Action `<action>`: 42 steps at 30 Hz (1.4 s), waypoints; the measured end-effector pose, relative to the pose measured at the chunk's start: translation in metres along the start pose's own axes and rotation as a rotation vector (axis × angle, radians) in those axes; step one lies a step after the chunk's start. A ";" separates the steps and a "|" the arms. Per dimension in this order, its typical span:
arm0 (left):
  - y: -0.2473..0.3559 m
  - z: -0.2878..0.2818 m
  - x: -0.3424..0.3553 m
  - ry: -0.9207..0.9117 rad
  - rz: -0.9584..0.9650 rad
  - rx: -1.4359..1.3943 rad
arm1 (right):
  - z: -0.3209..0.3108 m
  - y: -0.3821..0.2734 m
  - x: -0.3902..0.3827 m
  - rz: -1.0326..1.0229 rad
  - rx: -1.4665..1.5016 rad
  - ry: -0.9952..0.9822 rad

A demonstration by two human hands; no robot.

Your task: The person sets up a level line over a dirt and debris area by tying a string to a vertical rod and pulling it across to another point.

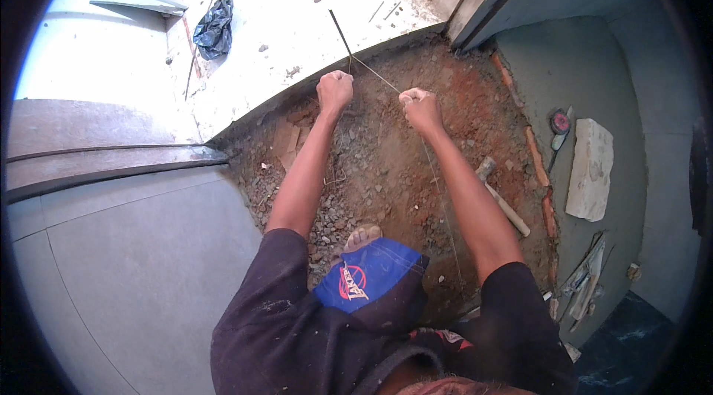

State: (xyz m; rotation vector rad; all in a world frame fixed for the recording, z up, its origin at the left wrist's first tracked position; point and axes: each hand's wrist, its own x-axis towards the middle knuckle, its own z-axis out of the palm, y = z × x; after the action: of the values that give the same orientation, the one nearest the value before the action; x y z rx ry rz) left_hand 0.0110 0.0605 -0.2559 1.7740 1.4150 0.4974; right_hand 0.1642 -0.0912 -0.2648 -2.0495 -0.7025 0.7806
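Working area at a threshold, seen from above. A bed of earth and rubble (382, 180) lies between a tiled floor (148, 269) on the left and a brick edging (533, 150) on the right; its far limit is the curved edge of a pale slab (293, 24). Room to move opens over the rubble between the forearms; on the right, a hammer (508, 211) lies beside the brick edging. The string (377, 76) slants, taut, from the lower end of a dark rod (340, 31), nearer and rightward to the right hand (420, 110), which pinches it; a thin line continues below toward the person. The rod's long axis tilts, upper end far left. The left hand (335, 90) is closed near the rod's lower end; its exact grip cannot be told.
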 end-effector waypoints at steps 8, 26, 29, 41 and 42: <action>-0.022 0.026 -0.028 -0.001 -0.085 -0.090 | 0.001 -0.014 -0.001 0.018 -0.067 -0.037; -0.030 0.036 -0.111 -0.243 -0.038 -0.168 | 0.058 -0.046 -0.025 -0.269 -0.269 -0.071; -0.031 0.024 -0.132 -0.312 -0.020 -0.010 | 0.052 -0.050 -0.032 -0.224 -0.274 -0.077; -0.100 -0.108 -0.261 -0.888 -1.206 -0.533 | 0.020 -0.039 -0.025 -0.131 -0.182 -0.337; -0.136 -0.137 -0.289 -0.882 -1.316 -0.343 | 0.011 -0.042 -0.030 -0.097 -0.199 -0.331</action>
State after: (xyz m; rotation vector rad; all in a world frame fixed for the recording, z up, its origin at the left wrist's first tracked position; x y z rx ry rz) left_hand -0.2594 -0.1570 -0.2294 0.3766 1.3499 -0.6401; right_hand 0.1285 -0.0858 -0.2270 -2.0643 -1.0942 1.0416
